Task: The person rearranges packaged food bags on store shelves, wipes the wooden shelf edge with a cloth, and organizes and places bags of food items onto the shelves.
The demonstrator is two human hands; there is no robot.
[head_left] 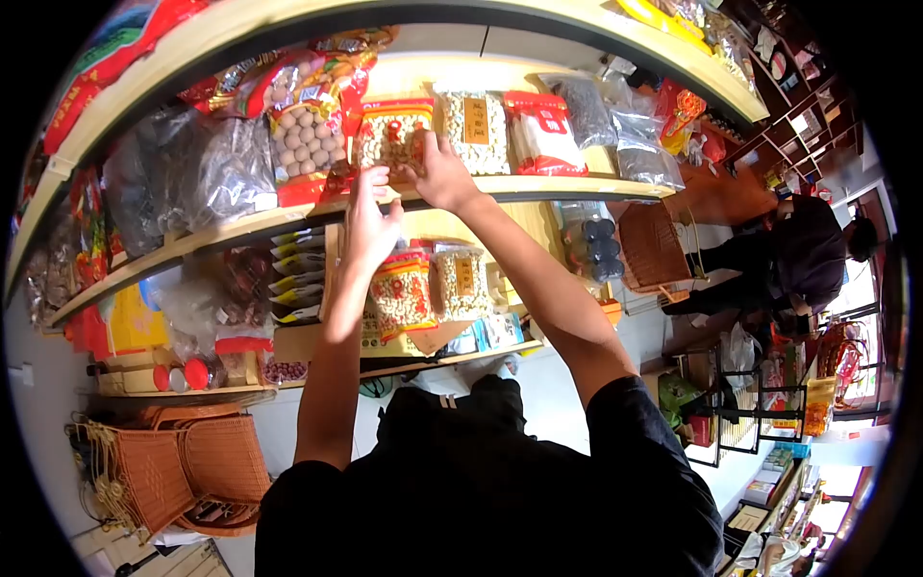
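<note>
On the middle shelf stands a clear bag of pale nuts or seeds with red trim (385, 130). My right hand (444, 176) reaches over the shelf's front edge and its fingers lie against the lower right of that bag. Lower and to the left, my left hand (370, 213) is raised at the shelf edge, thumb apart from the fingers, with nothing seen in it. To the right are a bag of pale seeds with a gold label (475, 132) and a red-and-white bag (545, 135). A bag of round brown balls (306, 141) is on the left.
Below, an open box (433, 337) holds similar bags, including a red-trimmed one (402, 293). The upper shelf board (385, 12) curves overhead. Wicker baskets (192, 466) sit at lower left, another basket (652, 248) at right. A person in dark clothes (812, 255) is farther right.
</note>
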